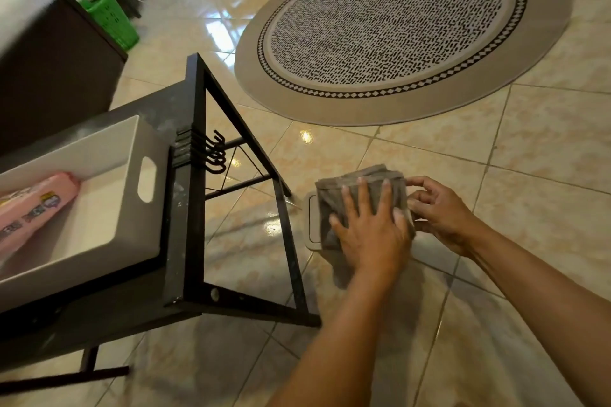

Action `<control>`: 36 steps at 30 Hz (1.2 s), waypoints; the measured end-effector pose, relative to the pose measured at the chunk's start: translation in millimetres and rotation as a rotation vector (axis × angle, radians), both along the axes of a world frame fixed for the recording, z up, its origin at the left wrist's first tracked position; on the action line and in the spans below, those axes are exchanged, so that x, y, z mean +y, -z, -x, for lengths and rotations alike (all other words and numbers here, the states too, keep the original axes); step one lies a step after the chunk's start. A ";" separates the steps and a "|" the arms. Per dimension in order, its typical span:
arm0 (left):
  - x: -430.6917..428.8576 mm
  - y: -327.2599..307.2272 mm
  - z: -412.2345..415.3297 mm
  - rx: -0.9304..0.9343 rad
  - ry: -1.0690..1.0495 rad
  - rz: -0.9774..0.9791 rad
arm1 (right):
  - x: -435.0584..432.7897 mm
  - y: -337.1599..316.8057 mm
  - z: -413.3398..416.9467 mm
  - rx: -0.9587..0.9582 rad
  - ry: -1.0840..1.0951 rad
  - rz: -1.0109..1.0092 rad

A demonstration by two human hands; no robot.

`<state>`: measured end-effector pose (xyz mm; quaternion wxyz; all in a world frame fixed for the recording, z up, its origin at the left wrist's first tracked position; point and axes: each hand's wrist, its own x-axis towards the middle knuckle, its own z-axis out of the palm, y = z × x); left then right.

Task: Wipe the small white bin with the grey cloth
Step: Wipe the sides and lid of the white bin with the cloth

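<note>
Bin (311,222): small, white, on the floor tiles (529,175) right of the black rack (195,195), mostly covered | Cloth (360,188): grey, folded, on the bin top | Your left hand (370,231): flat, fingers spread, pressing the cloth | Your right hand (439,211): fingers curled, pinching the cloth's right edge | Far: round rug (403,30)

round rug (401,30), black rack (198,175), green basket (110,18)

Home: tiled floor (496,175), round rug (396,26).
</note>
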<state>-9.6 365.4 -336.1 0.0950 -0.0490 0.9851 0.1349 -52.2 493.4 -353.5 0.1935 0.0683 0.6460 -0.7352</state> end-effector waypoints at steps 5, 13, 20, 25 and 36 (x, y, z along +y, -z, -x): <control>-51.2 3.6 2.4 0.035 -0.195 -0.005 | -3.0 0.6 2.1 -0.004 0.010 -0.042; -48.9 3.1 -3.0 0.174 -0.013 0.050 | 0.3 -0.2 -0.9 -0.008 -0.008 -0.010; -71.7 12.9 -12.3 0.214 0.068 0.111 | -4.0 0.4 2.6 -0.005 -0.009 -0.026; -36.5 10.7 -3.5 0.148 0.140 0.096 | -4.2 -1.7 2.1 0.005 -0.018 -0.020; -19.0 8.4 -17.2 0.076 0.104 0.044 | -3.2 3.1 1.0 0.006 -0.007 -0.004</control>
